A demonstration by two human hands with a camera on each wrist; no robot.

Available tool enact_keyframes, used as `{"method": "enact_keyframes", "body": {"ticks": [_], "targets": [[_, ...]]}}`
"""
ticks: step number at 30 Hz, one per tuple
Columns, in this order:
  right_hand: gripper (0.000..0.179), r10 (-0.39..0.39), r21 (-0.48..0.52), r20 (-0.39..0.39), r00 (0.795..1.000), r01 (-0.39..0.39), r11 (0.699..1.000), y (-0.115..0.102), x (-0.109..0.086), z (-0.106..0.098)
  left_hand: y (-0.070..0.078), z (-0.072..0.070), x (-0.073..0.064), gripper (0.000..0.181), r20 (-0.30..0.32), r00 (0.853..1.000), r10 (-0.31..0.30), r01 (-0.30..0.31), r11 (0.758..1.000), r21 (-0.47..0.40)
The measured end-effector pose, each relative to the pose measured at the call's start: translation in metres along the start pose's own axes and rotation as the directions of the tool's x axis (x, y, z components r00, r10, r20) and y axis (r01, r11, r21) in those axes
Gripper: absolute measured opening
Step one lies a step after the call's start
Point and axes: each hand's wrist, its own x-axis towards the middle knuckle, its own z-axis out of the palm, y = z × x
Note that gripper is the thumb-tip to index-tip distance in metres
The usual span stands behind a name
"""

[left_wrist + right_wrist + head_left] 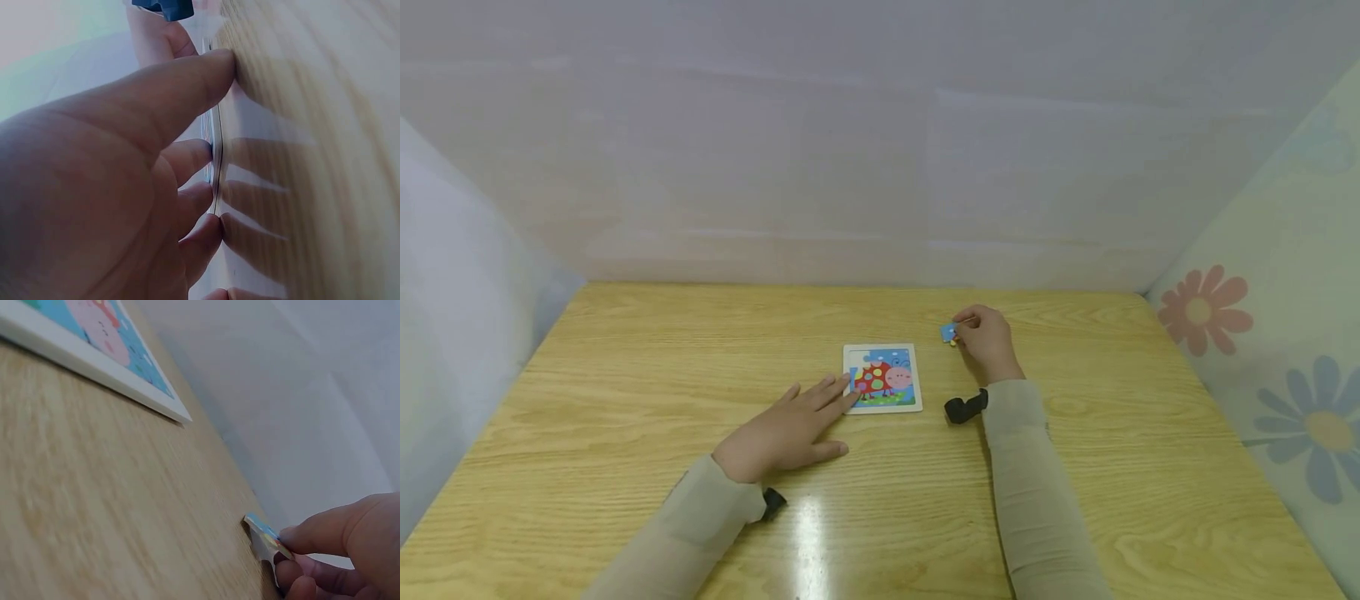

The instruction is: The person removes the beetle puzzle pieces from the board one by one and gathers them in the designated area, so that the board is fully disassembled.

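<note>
A jigsaw puzzle (880, 379) with a ladybug picture lies in a white frame on the wooden table. A pale gap shows at its upper left. My left hand (790, 429) lies with fingers spread, the fingertips on the left edge of the frame; in the left wrist view the thumb (194, 81) stretches out apart from them. Right of the puzzle, my right hand (988, 342) pinches a blue puzzle piece (948, 332) with a yellow part between thumb and fingers. In the right wrist view the piece (265, 536) is tilted, its far edge close to the tabletop.
The wooden table (625, 358) ends at a pale cloth backdrop (850, 167). A flower-printed cloth (1285, 333) hangs on the right side. Black wrist cameras are strapped at both cuffs, the right one (964, 407) just below the puzzle's right side.
</note>
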Motion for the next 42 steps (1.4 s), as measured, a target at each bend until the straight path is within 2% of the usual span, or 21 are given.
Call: {"method": "enact_keyframes", "body": {"ticks": [13, 22, 27, 31, 36, 42], "targets": [[0.018, -0.011, -0.042, -0.033, 0.999, 0.01, 0.999, -0.001, 0.002, 0.001, 0.001, 0.0, 0.0, 0.075, -0.004, 1.0, 0.005, -0.005, 1.0, -0.002], [0.02, -0.072, -0.075, 0.018, 0.997, 0.073, 0.995, -0.022, -0.007, 0.004, 0.002, -0.001, -0.001, 0.074, -0.008, 1.0, 0.002, -0.002, 1.0, -0.006], [0.018, -0.113, -0.086, 0.081, 0.99, 0.119, 0.989, -0.031, -0.01, 0.008, 0.0, 0.0, 0.0, 0.075, -0.007, 1.0, -0.001, 0.001, 1.0, 0.002], [0.018, -0.144, -0.082, 0.181, 0.973, 0.161, 0.984, -0.038, -0.011, 0.011, 0.0, -0.001, 0.0, 0.074, -0.006, 1.0, 0.0, 0.0, 1.0, -0.007], [0.019, -0.194, -0.088, 0.32, 0.927, 0.233, 0.969, -0.045, -0.014, 0.015, 0.0, -0.001, 0.001, 0.075, 0.002, 1.0, -0.008, 0.008, 1.0, 0.005], [0.017, -0.194, -0.116, 0.406, 0.893, 0.261, 0.958, -0.044, -0.018, 0.024, 0.0, 0.0, 0.001, 0.075, 0.003, 1.0, -0.005, 0.005, 1.0, 0.006]]}}
